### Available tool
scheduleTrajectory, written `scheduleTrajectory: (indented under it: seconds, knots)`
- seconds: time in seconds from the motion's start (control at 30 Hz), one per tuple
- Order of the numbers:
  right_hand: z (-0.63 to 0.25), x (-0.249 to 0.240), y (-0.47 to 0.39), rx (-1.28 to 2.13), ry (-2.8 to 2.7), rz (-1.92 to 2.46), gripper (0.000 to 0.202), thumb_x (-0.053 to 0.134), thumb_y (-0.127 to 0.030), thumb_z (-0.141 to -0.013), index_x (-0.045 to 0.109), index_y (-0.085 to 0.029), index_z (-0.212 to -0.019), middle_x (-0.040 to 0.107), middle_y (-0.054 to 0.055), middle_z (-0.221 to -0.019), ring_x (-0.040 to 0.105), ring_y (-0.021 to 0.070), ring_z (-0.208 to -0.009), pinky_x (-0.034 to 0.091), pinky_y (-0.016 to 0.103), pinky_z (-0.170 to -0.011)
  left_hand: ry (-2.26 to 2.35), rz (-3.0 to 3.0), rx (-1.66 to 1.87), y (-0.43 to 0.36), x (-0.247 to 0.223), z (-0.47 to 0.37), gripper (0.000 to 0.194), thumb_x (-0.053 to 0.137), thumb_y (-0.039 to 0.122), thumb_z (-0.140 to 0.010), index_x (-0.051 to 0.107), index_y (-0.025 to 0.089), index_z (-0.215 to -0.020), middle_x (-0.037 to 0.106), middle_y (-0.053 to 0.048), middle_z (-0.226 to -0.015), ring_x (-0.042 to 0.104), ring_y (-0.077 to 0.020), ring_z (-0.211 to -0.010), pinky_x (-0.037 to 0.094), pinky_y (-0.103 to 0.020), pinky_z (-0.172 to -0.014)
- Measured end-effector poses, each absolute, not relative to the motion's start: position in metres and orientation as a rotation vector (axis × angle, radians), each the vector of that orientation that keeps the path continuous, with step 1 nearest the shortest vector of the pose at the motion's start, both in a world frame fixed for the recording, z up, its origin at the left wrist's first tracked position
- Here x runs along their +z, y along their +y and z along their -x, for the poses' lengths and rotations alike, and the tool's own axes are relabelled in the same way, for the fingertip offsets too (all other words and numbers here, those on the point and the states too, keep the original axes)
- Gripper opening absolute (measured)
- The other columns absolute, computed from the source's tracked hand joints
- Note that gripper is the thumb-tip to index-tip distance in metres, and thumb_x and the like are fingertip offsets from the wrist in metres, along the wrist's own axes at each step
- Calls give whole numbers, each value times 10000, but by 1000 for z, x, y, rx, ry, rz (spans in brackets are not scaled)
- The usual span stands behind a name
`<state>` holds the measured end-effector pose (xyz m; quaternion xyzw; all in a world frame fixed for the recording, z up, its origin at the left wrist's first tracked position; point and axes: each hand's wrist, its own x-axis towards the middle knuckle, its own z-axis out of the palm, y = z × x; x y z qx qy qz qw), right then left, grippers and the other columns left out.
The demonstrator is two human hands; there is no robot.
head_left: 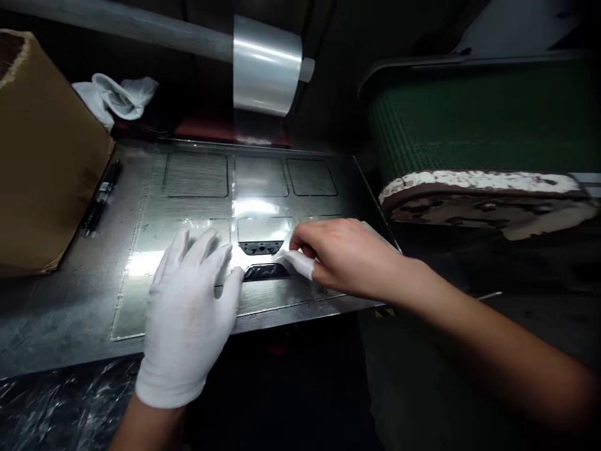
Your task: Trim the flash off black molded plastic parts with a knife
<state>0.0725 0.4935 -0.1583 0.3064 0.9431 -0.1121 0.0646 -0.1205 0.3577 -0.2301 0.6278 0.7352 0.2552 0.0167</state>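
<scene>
My left hand (190,319), in a white glove, lies palm down with fingers spread on a flat metal plate (188,213) marked with rectangular outlines. Beside its thumb is a dark trapezoid opening (265,271) at the plate's near side. Just beyond it sits a small dark trapezoid part (261,248) with little holes. My right hand (333,254), bare but for a white cover on the thumb, is closed in a pinch at the right of that part. Its fingertips appear to hold the edge of a clear film (258,175) that runs down from a roll (267,66).
The roll hangs on a metal bar (164,31) at the back. A cardboard box (42,156) stands at left, near a dark pen (101,197) and a crumpled white glove (122,97). A green belt machine (483,125) rises at right. Bubble wrap (61,407) lies lower left.
</scene>
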Motion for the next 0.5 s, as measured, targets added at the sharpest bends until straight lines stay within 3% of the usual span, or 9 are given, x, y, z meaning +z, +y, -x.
scheduleTrajectory:
  seconds: [0.13,0.23,0.33,0.4,0.5]
  knots:
    - [-154,-174,478,-568,2938,-1241,83,598,-258,-956,659,-207,-934,683,1,-844,619,146,-729,447,270,-655,2302,-1908,856,352,-234,118,344,516,394,-1033,620,262,-1333,602,-54,-1497,376,-351,-1531,366,-582,-1258]
    - [-205,-197,482,-197,2957,-1622,230,572,-206,-950,649,-173,-1164,697,90,-1098,655,220,-985,540,339,-867,2346,-1843,866,352,-237,113,320,490,438,-1035,633,323,-1298,608,-7,-1495,395,-368,-1522,417,-627,-1214]
    - [-232,-218,499,51,2860,-1775,520,522,-76,-871,562,-105,-1389,634,185,-1320,582,334,-1226,482,503,-1077,2340,-1795,940,353,-233,111,290,491,475,-1030,652,376,-1249,606,65,-1490,409,-412,-1506,456,-677,-1164]
    - [-239,-226,509,-13,2847,-1772,574,485,-19,-812,583,-102,-1371,646,192,-1285,596,356,-1207,481,546,-1069,2305,-1775,952,354,-227,114,321,512,481,-1021,649,365,-1287,581,39,-1524,395,-418,-1515,440,-700,-1174]
    - [-241,-232,514,-142,2898,-1693,464,490,-29,-811,646,-161,-1228,680,136,-1144,649,320,-1108,533,496,-988,2245,-1832,934,356,-219,127,370,543,451,-1017,647,298,-1338,562,-41,-1548,378,-396,-1529,390,-694,-1216]
